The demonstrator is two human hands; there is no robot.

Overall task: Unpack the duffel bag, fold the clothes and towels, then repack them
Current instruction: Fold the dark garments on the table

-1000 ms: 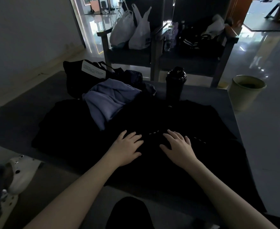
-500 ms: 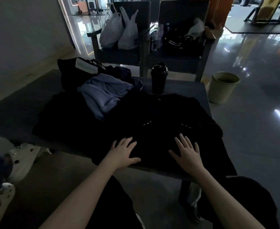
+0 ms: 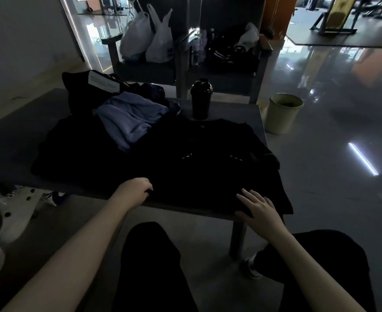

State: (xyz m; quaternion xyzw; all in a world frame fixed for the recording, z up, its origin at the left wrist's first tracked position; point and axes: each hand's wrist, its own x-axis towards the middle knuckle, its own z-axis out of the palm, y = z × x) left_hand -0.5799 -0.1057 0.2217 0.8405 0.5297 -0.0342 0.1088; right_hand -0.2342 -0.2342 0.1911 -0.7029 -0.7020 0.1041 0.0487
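Note:
A black T-shirt (image 3: 208, 163) lies spread flat on the low dark table (image 3: 241, 109), its hem hanging over the near edge. My left hand (image 3: 136, 190) has its fingers curled round the shirt's near left hem. My right hand (image 3: 259, 208) rests flat with straight fingers on the near right hem. A crumpled lavender garment (image 3: 129, 118) lies on the shirt's far left part. Behind it sits the black duffel bag (image 3: 86, 91) with a white label. Another dark cloth (image 3: 57, 152) lies to the left.
A black shaker bottle (image 3: 200, 99) stands at the table's far edge. Two chairs behind hold white plastic bags (image 3: 147, 39) and dark items. A beige bin (image 3: 282, 112) stands on the floor at right. White perforated shoes (image 3: 12, 206) are at left. My knees are below the table edge.
Both hands have slid back toward me along the shirt to its near hem. My left hand went from flat to curled on the hem.

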